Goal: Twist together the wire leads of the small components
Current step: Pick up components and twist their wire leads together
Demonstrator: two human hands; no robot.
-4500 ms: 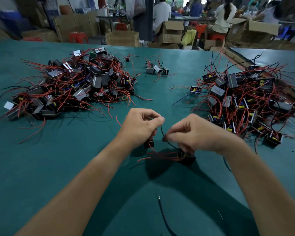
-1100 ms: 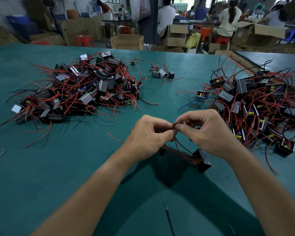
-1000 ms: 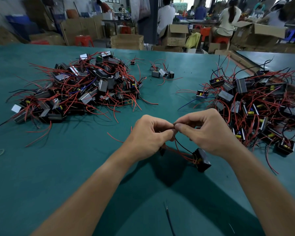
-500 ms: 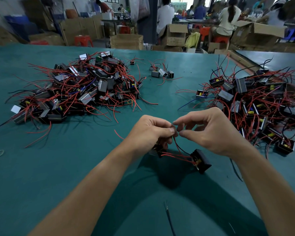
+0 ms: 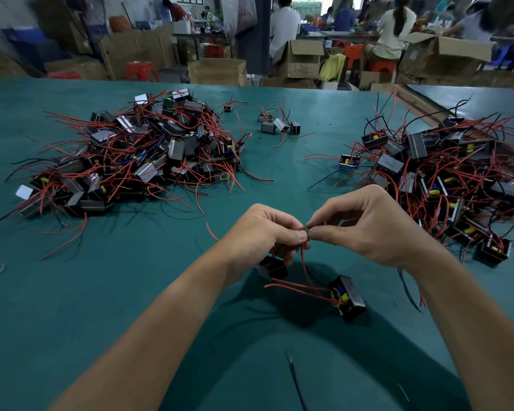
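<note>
step in hand: twisting two bared lead ends into one joint, judging by the double pinch
left hand (image 5: pixel 267 232): thumb and forefinger pinch the wire leads (image 5: pixel 305 230) at the joint; the other fingers curl over the left component (image 5: pixel 272 266)
right hand (image 5: pixel 368 229): thumb and forefinger pinch the same joint from the other side, fingertips almost meeting the left ones; the remaining fingers curl loosely and hold nothing else
where the leads are: raised above the table (image 5: pixel 131 292), between the two hands, near the middle of the view
left component: black block under the left palm, partly hidden; i cannot tell whether it rests on the table
right component (image 5: pixel 349 295): black block lying on the table, below and right of the joint, apart from both hands
axis of the leads: the pinched tip lies roughly left to right between the fingertips; the red lead (image 5: pixel 304 262) drops from it toward the viewer, then bends right into the right component
right component's facing: its wired face, with a yellow part, turns left; its long axis slants from upper left to lower right
doing it well: anchor with the left pinch and roll with the right in one direction only; hold the ends side by side and level; leave slack, since the free block would likely drag if pulled
risk: the thin ends may slip apart or fray if rolled back and forth
around: left pile (image 5: pixel 137 155) and right pile (image 5: pixel 433 173) of like parts, well apart from the hands
</note>
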